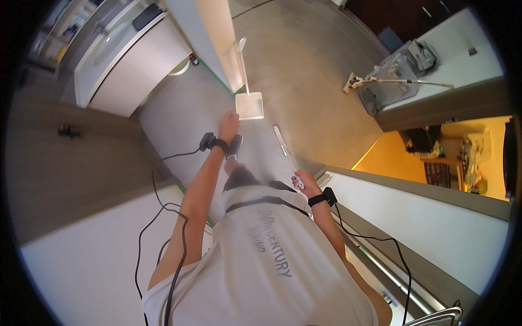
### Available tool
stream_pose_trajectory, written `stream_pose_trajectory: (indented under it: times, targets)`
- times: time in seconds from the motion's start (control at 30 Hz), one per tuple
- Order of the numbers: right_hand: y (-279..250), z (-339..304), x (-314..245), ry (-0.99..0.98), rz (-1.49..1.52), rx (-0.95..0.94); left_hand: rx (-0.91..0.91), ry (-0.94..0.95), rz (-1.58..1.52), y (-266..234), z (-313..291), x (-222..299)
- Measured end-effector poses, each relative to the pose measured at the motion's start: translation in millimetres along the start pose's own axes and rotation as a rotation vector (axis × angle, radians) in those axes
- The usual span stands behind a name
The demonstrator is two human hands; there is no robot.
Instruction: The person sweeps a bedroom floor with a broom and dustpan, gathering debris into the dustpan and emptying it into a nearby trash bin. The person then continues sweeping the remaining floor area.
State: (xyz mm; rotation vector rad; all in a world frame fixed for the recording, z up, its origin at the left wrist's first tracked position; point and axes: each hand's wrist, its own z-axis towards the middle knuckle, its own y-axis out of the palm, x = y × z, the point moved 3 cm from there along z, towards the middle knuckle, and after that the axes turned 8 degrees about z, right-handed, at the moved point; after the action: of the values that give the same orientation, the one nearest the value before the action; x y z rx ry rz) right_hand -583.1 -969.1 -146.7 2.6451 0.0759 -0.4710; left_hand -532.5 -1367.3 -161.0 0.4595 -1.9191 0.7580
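My left hand reaches forward beside the near left corner of a white dustpan. Its fingers look apart with nothing in them; whether they touch the pan's edge I cannot tell. The dustpan's long white handle rises toward the wall's end. At my right side, my right hand is closed round the white handle of a broom. The broom's narrow, pale far end points ahead over the grey floor, to the right of the dustpan. Both wrists wear black straps with cables.
A washbasin cabinet stands at the far left, beside the wall end. At right, a mop lies by a clear plastic bin. A doorway opens onto a yellow-lit room. Black cables hang along my arms.
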Motion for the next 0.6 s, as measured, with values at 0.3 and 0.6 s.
stream_pose_trajectory:
  times: [0.3, 0.6]
  targets:
    - [65.7, 18.8, -14.8, -0.138, 0.186, 0.19, -0.136, 0.569, 0.779, -10.4, 221.0, 96.6]
    - [163.9, 43.1, -4.1, -0.202, 0.428, 0.388, -0.311, 1.079, 1.425, -0.6, 389.8, 124.6]
